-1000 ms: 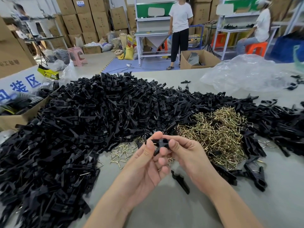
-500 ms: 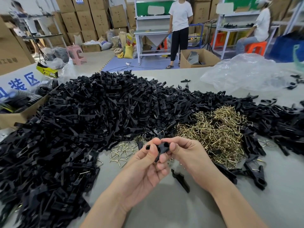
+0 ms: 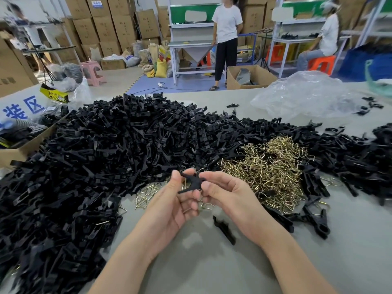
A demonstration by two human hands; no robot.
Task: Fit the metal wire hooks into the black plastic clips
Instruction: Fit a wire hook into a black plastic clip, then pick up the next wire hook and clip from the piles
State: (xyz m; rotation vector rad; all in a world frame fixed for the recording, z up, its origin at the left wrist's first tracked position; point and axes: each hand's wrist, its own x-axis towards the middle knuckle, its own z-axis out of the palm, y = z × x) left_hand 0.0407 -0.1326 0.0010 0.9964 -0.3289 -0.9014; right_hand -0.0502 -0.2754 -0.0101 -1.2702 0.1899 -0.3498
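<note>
Both hands meet above the table's middle, holding one black plastic clip between them. My left hand pinches its left side with thumb and fingertips. My right hand grips its right side. A bit of thin wire shows at the clip's top, partly hidden by my fingers. A heap of brass-coloured wire hooks lies just right of my hands. A few more wire hooks lie scattered to their left. A huge pile of black clips covers the table's left and back.
One loose clip half lies on the grey table below my hands. Assembled clips sit at the right. A clear plastic bag lies at the back right, a cardboard box at the left edge. People stand and sit beyond the table.
The clip has turned in my fingers and now shows spread legs. My hands have shifted slightly; the left thumb moved off the clip's front.
</note>
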